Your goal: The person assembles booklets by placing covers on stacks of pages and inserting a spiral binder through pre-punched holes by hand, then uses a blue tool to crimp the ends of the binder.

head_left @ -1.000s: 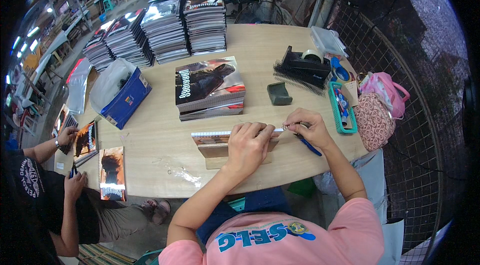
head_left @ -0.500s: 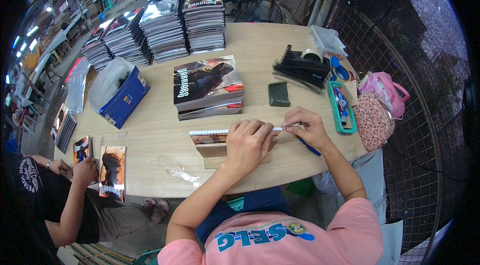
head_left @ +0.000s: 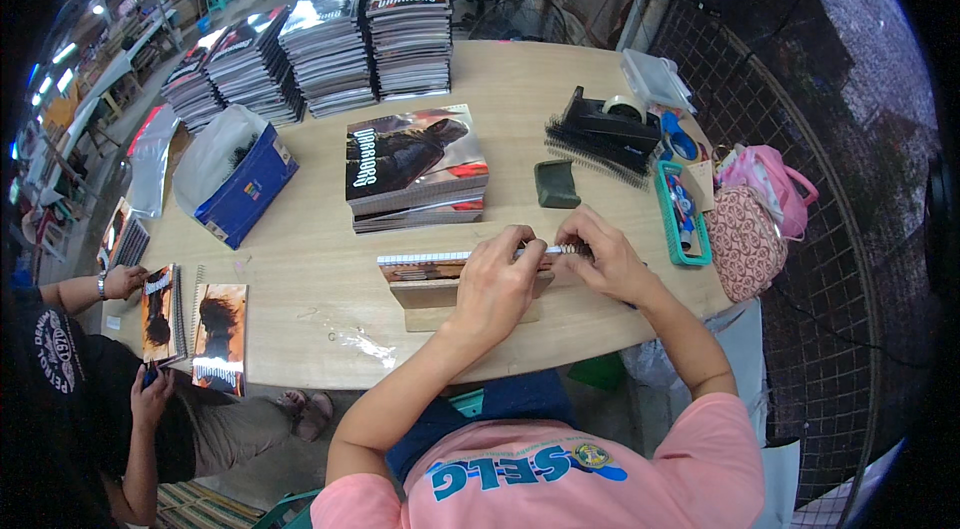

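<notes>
Since half a second ago your right hand [head_left: 607,259] has closed in toward your left hand [head_left: 497,281]; both now pinch the spiral-bound notebook [head_left: 440,267] at its coil edge. It lies on the bench [head_left: 300,259] straight ahead, long axis running left to right, coil end under your right fingers.

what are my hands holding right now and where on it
Both hands grip the notebook along its spiral-bound top edge: the left hand near the middle of the spiral, the right hand pinching its right end.
</notes>
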`<state>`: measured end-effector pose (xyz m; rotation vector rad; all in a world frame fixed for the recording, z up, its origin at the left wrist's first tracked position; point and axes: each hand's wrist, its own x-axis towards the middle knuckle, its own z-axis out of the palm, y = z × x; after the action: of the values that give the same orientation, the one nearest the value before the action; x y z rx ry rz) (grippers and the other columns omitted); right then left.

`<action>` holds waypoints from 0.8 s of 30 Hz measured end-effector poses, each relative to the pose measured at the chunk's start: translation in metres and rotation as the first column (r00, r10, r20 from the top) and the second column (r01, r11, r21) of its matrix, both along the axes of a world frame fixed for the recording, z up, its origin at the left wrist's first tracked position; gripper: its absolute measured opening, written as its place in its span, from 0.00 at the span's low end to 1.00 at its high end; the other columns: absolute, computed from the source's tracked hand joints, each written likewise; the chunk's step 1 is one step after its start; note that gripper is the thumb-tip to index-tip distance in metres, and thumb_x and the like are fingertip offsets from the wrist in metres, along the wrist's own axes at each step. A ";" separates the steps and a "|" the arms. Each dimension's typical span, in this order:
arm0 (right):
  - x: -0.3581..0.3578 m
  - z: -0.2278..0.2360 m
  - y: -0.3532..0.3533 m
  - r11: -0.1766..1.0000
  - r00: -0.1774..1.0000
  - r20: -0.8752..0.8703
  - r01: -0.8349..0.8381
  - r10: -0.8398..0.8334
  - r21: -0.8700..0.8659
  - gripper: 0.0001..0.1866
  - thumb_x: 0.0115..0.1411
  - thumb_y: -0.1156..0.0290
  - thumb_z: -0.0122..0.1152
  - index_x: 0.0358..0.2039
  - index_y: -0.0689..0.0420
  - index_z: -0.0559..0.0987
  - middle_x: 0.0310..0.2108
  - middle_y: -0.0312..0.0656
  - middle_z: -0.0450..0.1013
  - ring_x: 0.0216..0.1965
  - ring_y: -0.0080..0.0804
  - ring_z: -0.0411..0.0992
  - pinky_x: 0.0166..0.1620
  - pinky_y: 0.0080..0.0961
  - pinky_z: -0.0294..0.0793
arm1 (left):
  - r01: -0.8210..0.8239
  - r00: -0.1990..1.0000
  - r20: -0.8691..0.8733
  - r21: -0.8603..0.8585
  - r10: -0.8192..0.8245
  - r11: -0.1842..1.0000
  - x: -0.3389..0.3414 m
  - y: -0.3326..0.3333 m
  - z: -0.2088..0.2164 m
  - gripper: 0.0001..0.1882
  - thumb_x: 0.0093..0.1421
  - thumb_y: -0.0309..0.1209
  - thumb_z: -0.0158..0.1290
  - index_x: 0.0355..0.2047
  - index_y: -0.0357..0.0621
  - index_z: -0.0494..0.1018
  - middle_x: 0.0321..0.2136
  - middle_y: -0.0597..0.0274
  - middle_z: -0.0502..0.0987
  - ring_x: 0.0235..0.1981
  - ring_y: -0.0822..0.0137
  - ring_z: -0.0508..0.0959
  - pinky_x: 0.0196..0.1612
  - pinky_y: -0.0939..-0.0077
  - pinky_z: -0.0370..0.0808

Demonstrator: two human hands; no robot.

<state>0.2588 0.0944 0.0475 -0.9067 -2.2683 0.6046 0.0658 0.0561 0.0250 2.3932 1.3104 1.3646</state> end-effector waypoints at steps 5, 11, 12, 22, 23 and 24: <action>0.006 -0.005 0.019 0.995 0.996 0.082 -0.036 0.028 0.095 0.14 0.58 0.64 0.56 0.39 0.61 0.76 0.34 0.46 0.72 0.39 0.46 0.70 0.44 0.36 0.71 | -0.011 0.999 0.038 0.072 0.008 0.997 0.005 -0.001 0.002 0.10 0.51 0.29 0.58 0.35 0.45 0.74 0.35 0.59 0.73 0.32 0.58 0.75 0.34 0.64 0.70; -0.021 -0.036 0.116 0.783 0.586 0.605 0.614 -0.539 0.102 0.31 0.57 0.55 0.55 0.58 0.55 0.64 0.52 0.56 0.65 0.57 0.54 0.61 0.54 0.58 0.62 | -0.103 0.986 -0.127 0.069 0.111 0.992 0.019 0.004 0.004 0.10 0.52 0.35 0.56 0.33 0.48 0.72 0.36 0.63 0.72 0.31 0.64 0.74 0.31 0.66 0.66; -0.026 -0.052 0.126 0.753 0.517 0.640 0.641 -0.568 0.150 0.36 0.56 0.55 0.57 0.62 0.54 0.60 0.54 0.57 0.62 0.59 0.55 0.59 0.55 0.63 0.59 | -0.116 0.981 -0.149 0.069 0.126 0.991 0.022 0.007 0.001 0.10 0.52 0.36 0.57 0.33 0.50 0.72 0.35 0.65 0.72 0.31 0.65 0.74 0.31 0.66 0.66; 0.030 -0.098 0.100 0.976 0.854 0.485 0.219 -0.189 -0.005 0.34 0.49 0.61 0.63 0.59 0.41 0.68 0.67 0.58 0.44 0.67 0.64 0.41 0.57 0.68 0.54 | 0.035 0.980 -0.196 0.066 -0.021 0.997 0.008 0.007 0.011 0.12 0.53 0.39 0.57 0.35 0.49 0.71 0.34 0.66 0.72 0.32 0.65 0.74 0.31 0.67 0.67; 0.024 -0.102 0.098 0.949 0.862 0.408 0.313 -0.299 0.036 0.32 0.50 0.59 0.63 0.58 0.41 0.69 0.67 0.58 0.44 0.66 0.66 0.42 0.57 0.68 0.55 | 0.031 0.972 -0.233 0.067 -0.014 0.997 0.011 0.009 0.008 0.13 0.53 0.39 0.57 0.35 0.49 0.71 0.34 0.65 0.72 0.32 0.64 0.74 0.31 0.67 0.67; 0.011 -0.097 0.095 0.925 0.803 0.481 0.378 -0.352 0.045 0.32 0.50 0.58 0.64 0.57 0.41 0.70 0.66 0.60 0.43 0.66 0.65 0.44 0.58 0.64 0.56 | -0.009 0.971 -0.239 0.057 0.022 0.998 0.013 0.009 0.004 0.13 0.53 0.40 0.57 0.35 0.49 0.71 0.33 0.65 0.72 0.32 0.64 0.74 0.30 0.66 0.67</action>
<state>0.2697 0.1892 -0.0497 -1.6281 -2.4001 0.2796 0.0791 0.0648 0.0286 2.6601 1.3636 1.1572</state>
